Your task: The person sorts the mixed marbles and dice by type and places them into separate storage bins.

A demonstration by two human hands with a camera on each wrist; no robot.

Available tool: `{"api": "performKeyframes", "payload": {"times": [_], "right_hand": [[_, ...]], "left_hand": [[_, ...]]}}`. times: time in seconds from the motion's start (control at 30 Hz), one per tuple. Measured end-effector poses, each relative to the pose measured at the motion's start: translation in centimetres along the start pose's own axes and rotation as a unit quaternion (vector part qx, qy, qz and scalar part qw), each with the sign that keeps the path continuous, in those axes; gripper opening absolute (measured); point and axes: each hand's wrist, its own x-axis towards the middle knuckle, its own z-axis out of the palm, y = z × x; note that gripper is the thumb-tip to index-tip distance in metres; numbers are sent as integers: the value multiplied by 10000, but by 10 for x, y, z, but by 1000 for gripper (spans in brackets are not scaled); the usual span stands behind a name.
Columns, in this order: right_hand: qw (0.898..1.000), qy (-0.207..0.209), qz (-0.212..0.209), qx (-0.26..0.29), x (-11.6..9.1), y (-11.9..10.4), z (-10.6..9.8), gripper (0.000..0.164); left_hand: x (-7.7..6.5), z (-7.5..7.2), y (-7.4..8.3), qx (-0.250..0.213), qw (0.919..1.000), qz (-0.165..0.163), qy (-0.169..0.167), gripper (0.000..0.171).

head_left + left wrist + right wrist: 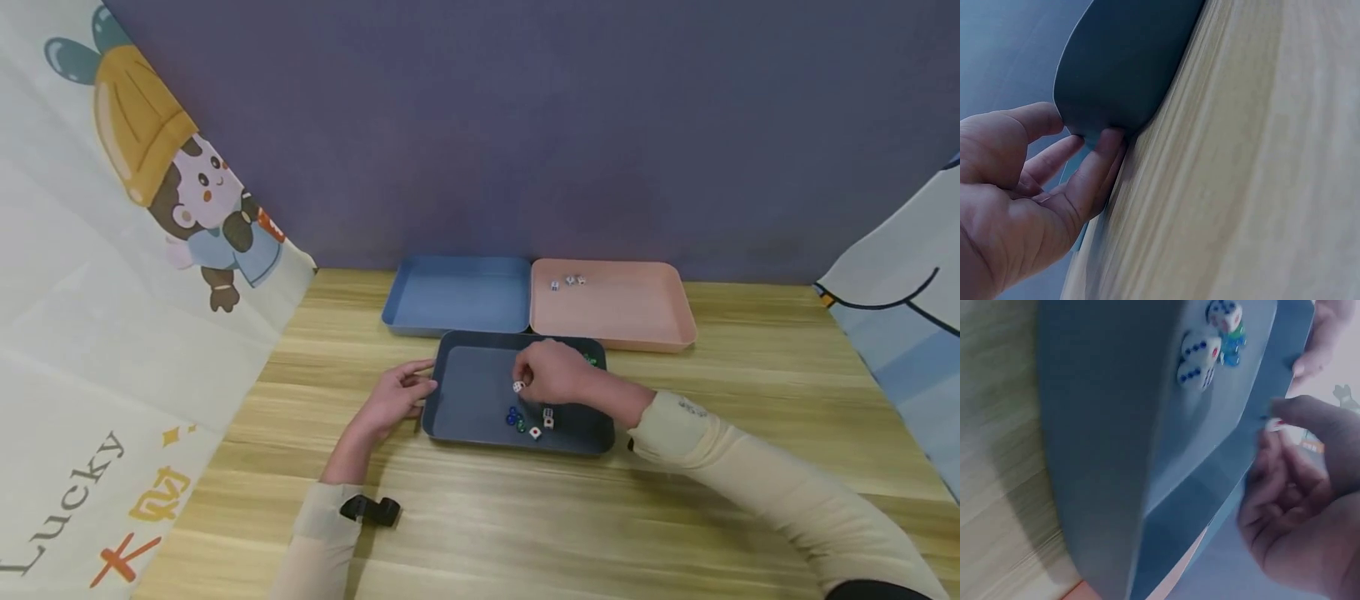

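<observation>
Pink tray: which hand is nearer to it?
Right. The right hand is over the dark tray, just this side of the pink tray; the left hand is farther off, at the dark tray's left end.

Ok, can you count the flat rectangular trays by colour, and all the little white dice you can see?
Blue rectangular tray: 1
Pink rectangular tray: 1
Dark rectangular tray: 1
White cube-shaped dice in view: 7 (3 in the pink tray, 3 in the dark tray, 1 in the right hand)
Total: 10
</observation>
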Motion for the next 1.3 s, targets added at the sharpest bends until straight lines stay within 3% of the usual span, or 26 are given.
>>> {"api": "performKeyframes", "payload": {"times": [0.13,0.37,0.7,1.13,1.3], "right_hand": [[9976,460,-288,437,1,4,-2,6],[9919,728,-296,993,5,7,-5,9],[9743,1534,-106,1644,8,19,-10,10],[9497,2021,53,2390,14,42,-35,12],[9469,1981,280,2516,17,54,-47,21]], "left_hand": [[0,-3,-1,-4,10000,-23,-21,48],[-20,-5,22,19,9998,-108,-186,51],[-7,-17,-5,-43,10000,-58,-69,51],[-3,-15,-3,20,9999,10,-99,50],[-3,-13,-1,56,9998,4,-183,49]]}}
